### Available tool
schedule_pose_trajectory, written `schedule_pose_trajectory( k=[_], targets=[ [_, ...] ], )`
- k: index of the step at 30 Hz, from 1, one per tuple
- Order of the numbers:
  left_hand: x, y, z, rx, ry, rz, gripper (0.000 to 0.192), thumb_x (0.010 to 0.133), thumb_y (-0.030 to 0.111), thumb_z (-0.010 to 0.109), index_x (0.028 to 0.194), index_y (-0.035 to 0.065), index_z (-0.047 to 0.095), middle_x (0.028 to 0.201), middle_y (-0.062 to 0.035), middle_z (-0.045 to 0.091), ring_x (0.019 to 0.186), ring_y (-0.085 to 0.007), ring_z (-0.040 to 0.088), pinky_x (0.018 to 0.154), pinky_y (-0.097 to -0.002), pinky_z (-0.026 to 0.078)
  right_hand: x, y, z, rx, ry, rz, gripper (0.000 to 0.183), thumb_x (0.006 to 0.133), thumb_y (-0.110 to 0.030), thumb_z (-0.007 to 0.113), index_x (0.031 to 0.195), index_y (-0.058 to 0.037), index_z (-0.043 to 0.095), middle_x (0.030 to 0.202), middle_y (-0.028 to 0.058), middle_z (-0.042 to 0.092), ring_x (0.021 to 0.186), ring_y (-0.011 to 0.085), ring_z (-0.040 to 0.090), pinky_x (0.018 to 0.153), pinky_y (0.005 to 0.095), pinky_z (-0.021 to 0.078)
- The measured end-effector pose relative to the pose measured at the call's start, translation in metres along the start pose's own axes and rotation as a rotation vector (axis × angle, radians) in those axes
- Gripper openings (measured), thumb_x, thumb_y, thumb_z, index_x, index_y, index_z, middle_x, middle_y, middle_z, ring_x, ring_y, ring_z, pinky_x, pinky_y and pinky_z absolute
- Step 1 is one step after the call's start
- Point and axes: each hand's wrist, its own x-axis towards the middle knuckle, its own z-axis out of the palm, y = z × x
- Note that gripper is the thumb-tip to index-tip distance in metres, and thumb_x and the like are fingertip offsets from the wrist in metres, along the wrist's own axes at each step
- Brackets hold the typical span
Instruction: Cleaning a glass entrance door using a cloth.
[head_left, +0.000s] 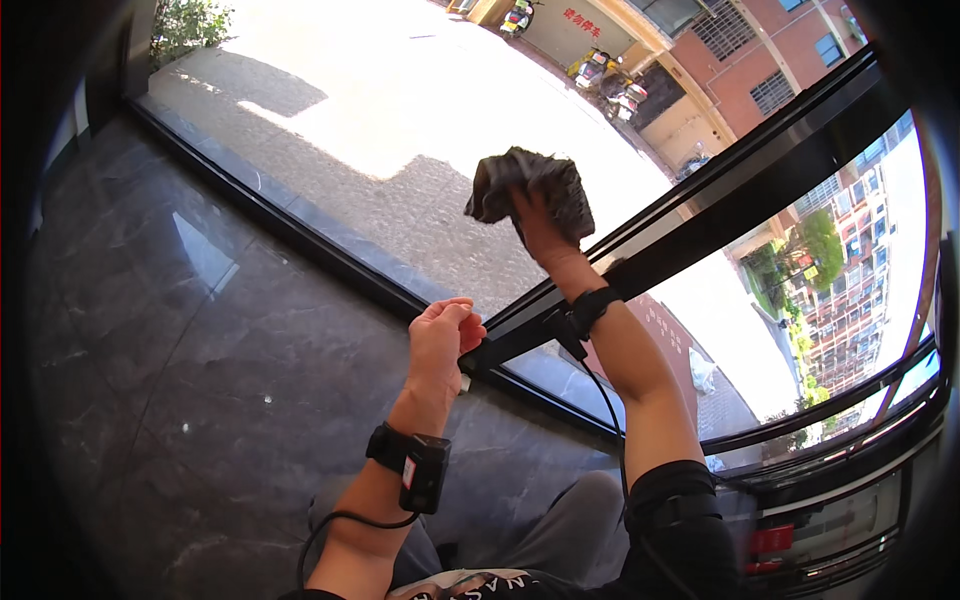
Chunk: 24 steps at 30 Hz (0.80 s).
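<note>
A crumpled dark grey cloth (491, 191) is in my right hand (546, 236), which is stretched forward in front of a large glass pane (375, 82). Whether the cloth touches the glass is hard to judge. My fingers are partly hidden by its folds. Lower down, my left hand (442, 337) is curled into a loose fist near the bottom corner of the black window frame (510, 330), with nothing visible in it. Each wrist carries a black strap, and a black boxy device (425, 474) with a cable sits on the left one.
Dark polished floor tiles (187, 390) stretch to the left along the low black sill (300, 232). A second glass pane (720, 330) stands to the right of the thick frame post (750, 195). Outside are paving, parked scooters (600, 75) and buildings. A red object (772, 538) shows at lower right.
</note>
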Motion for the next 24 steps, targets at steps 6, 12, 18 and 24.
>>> schedule_pose_trajectory(
  k=[6,12,18,24],
  targets=[
    [-0.002,0.006,-0.007,-0.025,-0.003,0.039,0.009,0.071,0.006,0.045,0.078,0.0023,0.050,0.061,-0.0041,0.052,0.052,-0.0124,0.051,0.050,-0.0227,0.043,0.021,-0.004,-0.030,-0.282,0.133,0.009,0.035,0.063,-0.015,0.055,0.097,-0.0168,0.048,0.093,0.0112,0.041,0.087,0.0299,0.038,0.073,0.0391,0.0350],
    [-0.001,0.005,-0.008,-0.015,-0.027,-0.011,0.011,0.072,0.006,0.044,0.081,0.0015,0.049,0.062,-0.0043,0.051,0.053,-0.0132,0.051,0.051,-0.0242,0.044,0.010,-0.011,-0.015,-0.464,0.220,0.154,0.047,0.061,-0.015,0.058,0.105,-0.0202,0.045,0.080,0.0085,0.038,0.072,0.0249,0.039,0.062,0.0349,0.0362],
    [0.002,0.003,-0.010,-0.028,-0.032,-0.012,0.012,0.072,0.006,0.043,0.082,0.0013,0.048,0.062,-0.0046,0.051,0.054,-0.0135,0.051,0.052,-0.0243,0.043,0.038,-0.018,-0.032,-0.371,0.248,0.252,0.046,0.061,-0.017,0.059,0.104,-0.0186,0.044,0.084,0.0095,0.040,0.077,0.0258,0.040,0.064,0.0356,0.0355],
    [0.004,0.005,-0.012,-0.035,-0.008,-0.047,0.013,0.071,0.007,0.043,0.082,0.0006,0.048,0.062,-0.0046,0.050,0.054,-0.0136,0.050,0.053,-0.0250,0.043,0.019,-0.016,-0.019,-0.406,0.203,0.226,0.046,0.061,-0.017,0.058,0.105,-0.0165,0.042,0.085,0.0102,0.040,0.078,0.0262,0.040,0.065,0.0381,0.0347]
  ],
)
